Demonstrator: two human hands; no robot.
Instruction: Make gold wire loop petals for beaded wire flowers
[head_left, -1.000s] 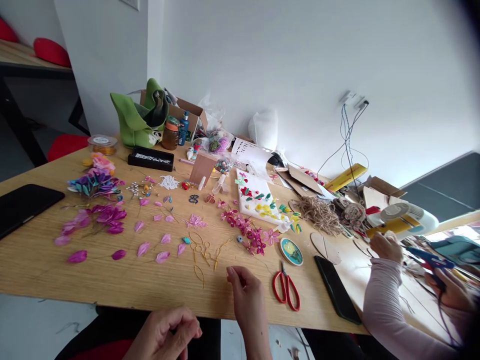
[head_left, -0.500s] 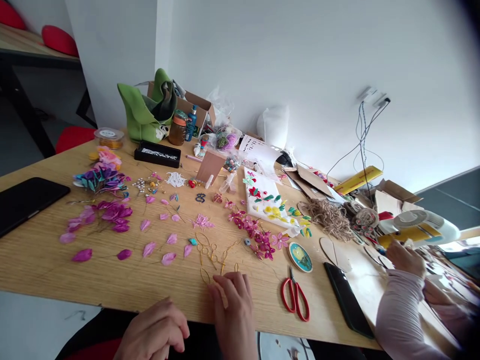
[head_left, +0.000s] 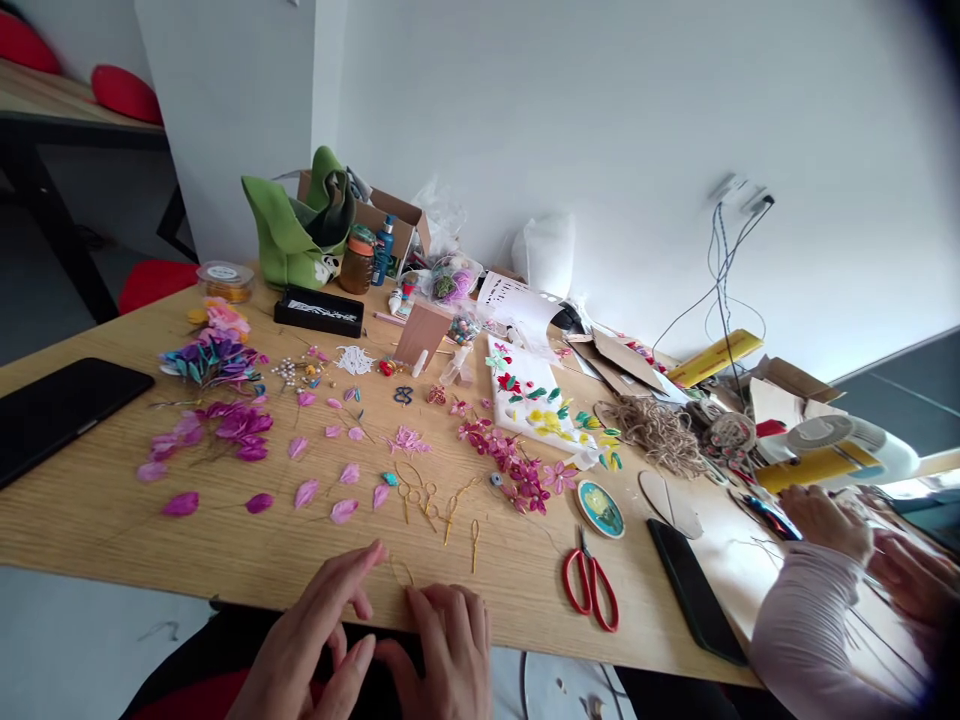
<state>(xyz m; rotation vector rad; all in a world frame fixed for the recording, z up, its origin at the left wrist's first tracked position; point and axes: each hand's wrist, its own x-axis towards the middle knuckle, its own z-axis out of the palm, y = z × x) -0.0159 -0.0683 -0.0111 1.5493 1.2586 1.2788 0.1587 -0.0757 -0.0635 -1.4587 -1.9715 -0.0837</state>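
My right hand [head_left: 448,640] is at the table's front edge, its fingertips pinching a thin gold wire loop [head_left: 403,568]. To its left is my left hand [head_left: 319,635], its index finger stretched toward the wire and its thumb apart; I see nothing held in it. Just beyond both hands lie several twisted gold wire pieces [head_left: 429,505], with a separate gold wire loop [head_left: 475,546] off to the right. Pink petals [head_left: 345,511] on wire stems are spread to the left. Red-handled scissors [head_left: 590,580] rest to the right of my right hand.
Magenta flowers [head_left: 525,470] lie near a white foam block [head_left: 525,375]. A black phone [head_left: 694,590] is right of the scissors, and a black tablet-like slab [head_left: 67,410] lies at left. At far right, a co-worker's hands [head_left: 829,525] are over the table.
My right hand has drawn a gold wire loop away from the others toward the table edge. My left hand has risen and its fingers have spread. The co-worker's hands have shifted.
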